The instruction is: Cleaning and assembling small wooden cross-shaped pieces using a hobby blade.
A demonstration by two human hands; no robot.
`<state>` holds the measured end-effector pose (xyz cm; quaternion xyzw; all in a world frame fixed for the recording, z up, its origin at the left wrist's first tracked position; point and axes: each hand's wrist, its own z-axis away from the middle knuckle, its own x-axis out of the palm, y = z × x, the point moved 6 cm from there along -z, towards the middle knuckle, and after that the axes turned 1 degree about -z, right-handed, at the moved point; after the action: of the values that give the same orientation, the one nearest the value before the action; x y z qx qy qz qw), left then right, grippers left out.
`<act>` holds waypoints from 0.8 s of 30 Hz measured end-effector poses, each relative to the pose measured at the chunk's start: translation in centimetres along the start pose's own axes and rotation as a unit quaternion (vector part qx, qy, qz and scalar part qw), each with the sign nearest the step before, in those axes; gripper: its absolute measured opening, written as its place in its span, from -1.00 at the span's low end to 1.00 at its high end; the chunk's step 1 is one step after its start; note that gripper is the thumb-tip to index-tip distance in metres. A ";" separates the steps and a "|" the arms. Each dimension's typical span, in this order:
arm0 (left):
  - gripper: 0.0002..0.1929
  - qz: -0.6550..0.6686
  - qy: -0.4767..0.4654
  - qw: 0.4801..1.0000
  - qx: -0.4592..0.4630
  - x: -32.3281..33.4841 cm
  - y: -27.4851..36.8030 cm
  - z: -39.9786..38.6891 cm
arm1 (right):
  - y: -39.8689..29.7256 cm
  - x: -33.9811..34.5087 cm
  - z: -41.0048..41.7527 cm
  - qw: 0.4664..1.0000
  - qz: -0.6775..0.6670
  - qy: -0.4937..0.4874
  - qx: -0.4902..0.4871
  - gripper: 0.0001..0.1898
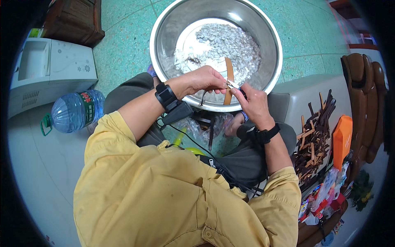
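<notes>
Over the near side of a large round metal basin (163, 58), my left hand (207, 81) pinches a tan strap (230, 69), which looks like leather, and a thin dark strap end hangs below its fingers. My right hand (253, 100) is closed on the dark handles of small scissors, whose pale blades (232, 84) lie across the tan strap close to the left fingertips. Many small pale, silvery scraps (237, 43) cover part of the basin's bottom. My fingers partly hide where the blades meet the strap.
Brown and tan straps (313, 148) lie heaped on a pale seat to the right, beside an orange container (342, 139) and assorted packets. A large water bottle (77, 111) lies at left by a white appliance (71, 61). Clear plastic and a dark strap are between my feet.
</notes>
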<state>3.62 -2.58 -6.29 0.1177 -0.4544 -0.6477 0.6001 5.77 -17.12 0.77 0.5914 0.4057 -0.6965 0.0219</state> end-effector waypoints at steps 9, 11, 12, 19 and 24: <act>-0.84 -0.037 -0.021 0.999 -0.001 -0.1 0.0 0.0 | -0.3 0.1 0.3 0.998 0.028 -0.012 -0.058 -0.64; -0.83 -0.038 -0.023 0.999 -0.001 0.1 0.1 0.1 | -0.2 0.1 0.4 0.998 0.032 -0.013 -0.060 -0.64; -0.83 -0.033 -0.016 0.999 -0.005 0.0 0.3 0.2 | 0.2 -0.1 0.4 1.000 0.007 0.004 -0.029 -0.65; -0.84 -0.009 -0.013 1.000 -0.005 0.0 0.3 0.1 | 0.2 -0.2 0.4 0.999 -0.052 0.003 -0.002 -0.65; -0.84 0.014 -0.022 1.000 0.003 0.4 0.6 0.3 | 2.0 -0.1 0.2 0.990 -0.110 0.063 0.061 -0.63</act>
<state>3.75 -2.70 -5.54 0.0987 -0.4707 -0.6407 0.5985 6.66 -18.64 -0.28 0.5866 0.4254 -0.6793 -0.1163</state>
